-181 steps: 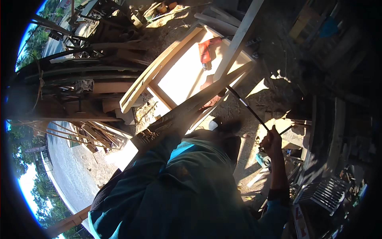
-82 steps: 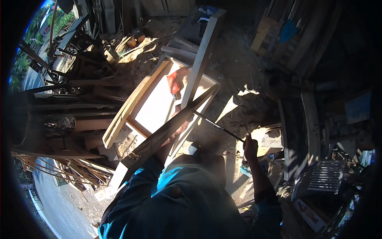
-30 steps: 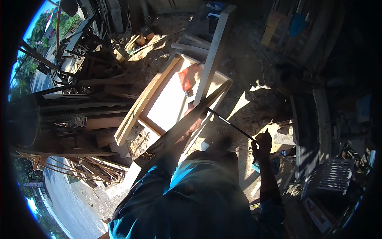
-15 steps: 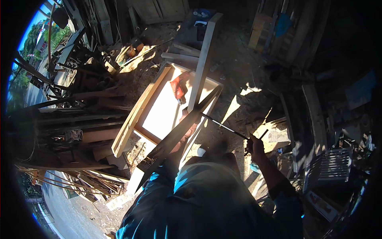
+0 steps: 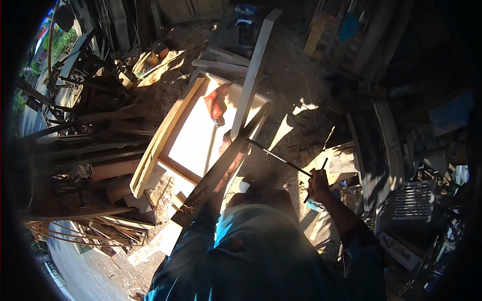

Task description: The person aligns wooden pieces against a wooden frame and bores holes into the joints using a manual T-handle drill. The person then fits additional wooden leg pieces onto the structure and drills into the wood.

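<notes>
My right hand (image 5: 318, 184) is closed around the cross handle of a thin dark T-handled rod (image 5: 281, 159). The rod's far end meets a long dark wooden board (image 5: 213, 173) near where a pale wooden beam (image 5: 251, 85) joins it. On the other side of that board, my left hand (image 5: 225, 144) grips it close to the joint; part of the hand and forearm is hidden by the wood. Under both pieces lies a shallow wooden box frame (image 5: 178, 172) with a bright white bottom. Inside it rests a red power tool (image 5: 213, 106), shaped like a drill.
Stacked planks and scrap wood (image 5: 90, 165) fill the left side. Thin strips (image 5: 100, 231) lie at lower left. A slatted white rack (image 5: 411, 200) and upright boards (image 5: 389, 140) stand at right. A dark bench (image 5: 228, 37) is at the back, and sawdust covers the ground.
The whole view has shifted slightly, so things sit a little further left. The cross handle in my right hand has turned to a steeper angle. My left hand stays on the board.
</notes>
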Tool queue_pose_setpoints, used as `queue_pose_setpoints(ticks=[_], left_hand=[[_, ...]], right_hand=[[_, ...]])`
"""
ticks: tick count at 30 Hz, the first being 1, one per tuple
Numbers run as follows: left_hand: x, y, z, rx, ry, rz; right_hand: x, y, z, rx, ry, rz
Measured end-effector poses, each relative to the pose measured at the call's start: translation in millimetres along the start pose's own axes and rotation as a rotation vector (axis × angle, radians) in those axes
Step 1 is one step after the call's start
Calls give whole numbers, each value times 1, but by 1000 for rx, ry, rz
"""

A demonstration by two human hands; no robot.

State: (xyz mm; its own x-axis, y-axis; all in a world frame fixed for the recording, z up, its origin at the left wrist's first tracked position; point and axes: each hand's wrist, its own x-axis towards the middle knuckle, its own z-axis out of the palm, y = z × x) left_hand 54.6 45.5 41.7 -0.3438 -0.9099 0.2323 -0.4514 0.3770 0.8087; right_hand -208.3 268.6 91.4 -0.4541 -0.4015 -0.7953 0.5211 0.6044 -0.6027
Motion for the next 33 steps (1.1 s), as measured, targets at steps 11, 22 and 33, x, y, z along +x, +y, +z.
queue_pose_setpoints(ticks=[11,22,33], left_hand=[[1,3,-4,-13,-22,3],[1,-1,-24,19,-6,-8],[3,-1,-27,17,-20,3]], right_hand=[[-39,-14,-5,-432,56,-378],[-24,7,-35,-1356,132,-1164],[33,26,-23,-813,204,-1362]])
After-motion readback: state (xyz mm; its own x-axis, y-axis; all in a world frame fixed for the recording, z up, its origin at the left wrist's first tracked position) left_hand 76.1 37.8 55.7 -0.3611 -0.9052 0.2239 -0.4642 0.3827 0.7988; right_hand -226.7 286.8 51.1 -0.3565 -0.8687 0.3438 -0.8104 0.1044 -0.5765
